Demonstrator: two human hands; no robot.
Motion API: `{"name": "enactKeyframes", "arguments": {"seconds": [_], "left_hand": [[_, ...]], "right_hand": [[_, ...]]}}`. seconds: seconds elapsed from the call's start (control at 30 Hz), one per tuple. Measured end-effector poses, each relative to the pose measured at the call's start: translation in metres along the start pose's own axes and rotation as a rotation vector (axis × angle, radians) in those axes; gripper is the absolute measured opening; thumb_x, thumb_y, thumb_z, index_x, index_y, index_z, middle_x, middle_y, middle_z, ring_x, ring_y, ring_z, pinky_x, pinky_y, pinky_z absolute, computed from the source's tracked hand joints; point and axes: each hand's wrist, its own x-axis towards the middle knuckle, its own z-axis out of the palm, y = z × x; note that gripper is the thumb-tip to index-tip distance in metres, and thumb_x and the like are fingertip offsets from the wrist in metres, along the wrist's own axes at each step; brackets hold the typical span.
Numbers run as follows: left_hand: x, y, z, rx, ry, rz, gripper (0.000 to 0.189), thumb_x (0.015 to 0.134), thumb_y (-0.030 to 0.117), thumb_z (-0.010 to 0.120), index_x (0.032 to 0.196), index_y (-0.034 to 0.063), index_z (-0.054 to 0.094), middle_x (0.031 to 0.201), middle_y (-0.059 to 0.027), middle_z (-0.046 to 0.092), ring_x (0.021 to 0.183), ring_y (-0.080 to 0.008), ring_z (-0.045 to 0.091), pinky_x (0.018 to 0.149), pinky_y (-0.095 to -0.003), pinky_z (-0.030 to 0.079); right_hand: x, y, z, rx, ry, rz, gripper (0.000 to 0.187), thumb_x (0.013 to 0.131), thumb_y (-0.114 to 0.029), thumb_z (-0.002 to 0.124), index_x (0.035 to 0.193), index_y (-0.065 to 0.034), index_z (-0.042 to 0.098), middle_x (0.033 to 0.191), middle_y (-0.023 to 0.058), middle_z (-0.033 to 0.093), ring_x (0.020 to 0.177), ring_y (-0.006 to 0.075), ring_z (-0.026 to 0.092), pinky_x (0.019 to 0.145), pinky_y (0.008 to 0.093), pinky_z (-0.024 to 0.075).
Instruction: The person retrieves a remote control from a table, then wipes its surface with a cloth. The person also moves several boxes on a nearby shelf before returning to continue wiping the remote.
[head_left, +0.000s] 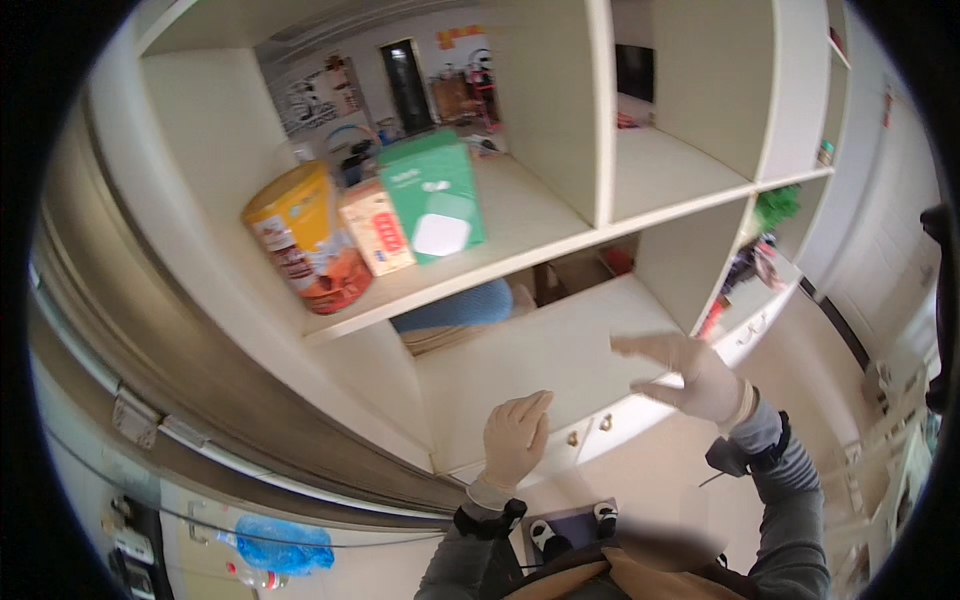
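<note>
My left hand (512, 441), in a pale glove, is over the front edge of the lower shelf (480, 382). Its fingers lie side by side, slightly bent, with nothing visible in them; the palm is hidden. To the right, my right hand (701, 379), also gloved, is spread with thumb and fingers apart, holding nothing. It is near the right end of that shelf, somewhat blurred. On the shelf above, a yellow-and-brown can (311, 240) stands at the left end. Beside it are a small cream carton (377, 229) and a taller green box (431, 199).
White drawers (630, 427) with metal pulls sit under the lower shelf. An upright divider (602, 112) parts the upper compartments. A green leafy item (776, 206) stands on the right side shelves. A blue plastic bag (281, 544) and a bottle (255, 576) lie at lower left.
</note>
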Motion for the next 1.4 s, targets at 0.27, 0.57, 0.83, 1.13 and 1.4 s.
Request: {"name": "enactKeyframes", "arguments": {"seconds": [0.27,0.57,0.83,1.13,1.4], "left_hand": [[-0.116,0.041,0.006,-0.07,-0.103,-0.408,0.021,0.083,0.001,0.053,0.101,-0.0019,0.064,0.1,-0.0161,0.063,0.093,-0.0315,0.059,0.085,-0.0385,0.045],[-0.119,0.18,0.103,-0.106,-0.156,-0.48,0.025,0.089,0.012,0.057,0.105,-0.0072,0.062,0.102,-0.0217,0.064,0.093,-0.0312,0.062,0.082,-0.0363,0.048],[-0.019,0.344,0.295,-0.279,-0.385,0.047,0.022,0.093,0.007,0.048,0.104,-0.006,0.061,0.098,-0.0169,0.064,0.094,-0.0264,0.06,0.085,-0.0357,0.048],[0.02,0.541,0.465,-0.394,-0.606,0.424,0.017,0.086,0.002,0.055,0.1,0.0,0.064,0.095,-0.0127,0.064,0.09,-0.0287,0.059,0.08,-0.0379,0.047],[0.016,0.751,0.69,-0.721,-0.943,0.431,0.015,0.086,0.004,0.057,0.097,-0.0003,0.065,0.098,-0.0131,0.066,0.093,-0.0259,0.061,0.082,-0.034,0.048]], "right_hand": [[-0.255,0.011,-0.033,0.254,0.01,0.653,0.054,0.084,-0.026,0.066,0.128,-0.0011,0.049,0.116,0.0166,0.061,0.103,0.0274,0.059,0.091,0.0361,0.0455],[-0.508,0.002,-0.085,0.233,0.329,0.865,0.045,0.084,-0.025,0.065,0.122,-0.0036,0.056,0.105,0.0124,0.065,0.094,0.0231,0.063,0.083,0.0331,0.0498],[-0.691,-0.042,-0.12,0.208,0.568,1.165,0.04,0.084,-0.025,0.063,0.118,-0.0047,0.059,0.101,0.0118,0.066,0.091,0.0228,0.064,0.082,0.0336,0.0496],[-0.846,-0.03,-0.166,0.271,0.713,1.375,0.037,0.088,-0.023,0.059,0.12,-0.0053,0.059,0.105,0.013,0.066,0.094,0.0232,0.064,0.085,0.033,0.0486],[-0.995,0.024,-0.233,0.22,0.751,1.768,0.036,0.091,-0.035,0.055,0.109,-0.0048,0.065,0.102,0.0137,0.067,0.091,0.0276,0.064,0.082,0.0342,0.0493]]}}
